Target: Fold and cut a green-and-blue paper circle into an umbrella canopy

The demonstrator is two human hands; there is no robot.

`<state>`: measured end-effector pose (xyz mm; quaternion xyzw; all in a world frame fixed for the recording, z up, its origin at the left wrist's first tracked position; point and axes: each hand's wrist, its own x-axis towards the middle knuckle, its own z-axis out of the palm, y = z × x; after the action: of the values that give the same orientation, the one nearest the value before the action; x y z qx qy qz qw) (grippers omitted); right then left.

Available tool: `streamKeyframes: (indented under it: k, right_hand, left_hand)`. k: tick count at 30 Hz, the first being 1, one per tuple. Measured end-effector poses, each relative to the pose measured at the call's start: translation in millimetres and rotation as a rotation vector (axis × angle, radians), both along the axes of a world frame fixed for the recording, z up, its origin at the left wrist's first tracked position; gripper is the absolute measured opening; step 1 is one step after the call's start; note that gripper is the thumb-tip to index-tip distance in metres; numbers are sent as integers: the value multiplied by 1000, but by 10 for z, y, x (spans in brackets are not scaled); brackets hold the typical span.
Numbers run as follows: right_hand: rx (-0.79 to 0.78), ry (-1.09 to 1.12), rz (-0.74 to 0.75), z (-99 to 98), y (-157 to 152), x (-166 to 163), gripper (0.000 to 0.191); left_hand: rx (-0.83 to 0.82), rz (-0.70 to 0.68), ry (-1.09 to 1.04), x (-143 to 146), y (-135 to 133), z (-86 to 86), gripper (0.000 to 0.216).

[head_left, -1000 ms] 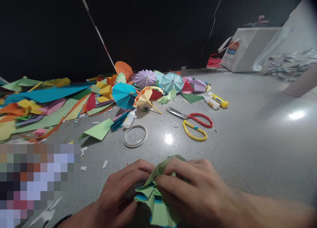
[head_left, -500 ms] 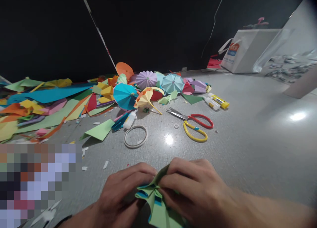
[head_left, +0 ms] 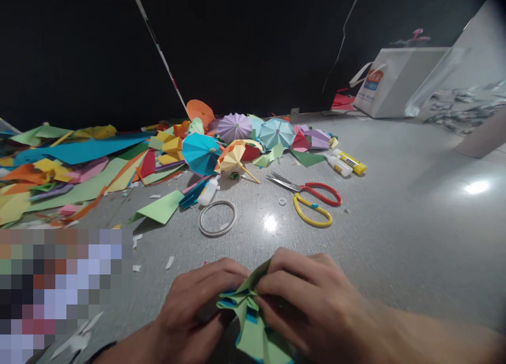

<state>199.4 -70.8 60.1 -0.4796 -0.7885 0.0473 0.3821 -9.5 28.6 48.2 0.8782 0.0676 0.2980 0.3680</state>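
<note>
We find a folded green paper piece point(head_left: 249, 314) with blue inner layers showing along its pleats, bunched into narrow ridges at the near edge of the view. We cannot tell whether it touches the grey work surface point(head_left: 395, 237). The left hand point(head_left: 193, 306) is closed on its left side and the right hand point(head_left: 304, 301) is closed on its right side, both gripping the pleats, and the two hands nearly meet at the top of the paper.

Small white paper scraps point(head_left: 169, 262) lie just ahead of the left hand. Well apart from the hands are a ring of tape point(head_left: 217, 218), a glue bottle point(head_left: 208, 191) and scissors point(head_left: 304, 193) with red and yellow handles. Paper umbrellas point(head_left: 201, 153) sit beyond them, against a heap of coloured paper offcuts point(head_left: 79, 166). The surface's far edge meets a black backdrop point(head_left: 79, 53). A pixelated patch hides the lower left.

At far right stands a white paper carrier bag point(head_left: 391, 82); we cannot make out its contents.
</note>
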Motion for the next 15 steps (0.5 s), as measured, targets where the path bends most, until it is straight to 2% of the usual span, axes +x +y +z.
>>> streamKeyframes:
  k: [8, 15]
  right_hand:
    - [-36, -41, 12, 54, -15, 31, 15]
    - [-9, -67, 12, 37, 5, 43, 24]
  left_hand:
    - [-27, 40, -1, -24, -23, -29, 28]
    - [7, 9, -9, -28, 13, -38, 25]
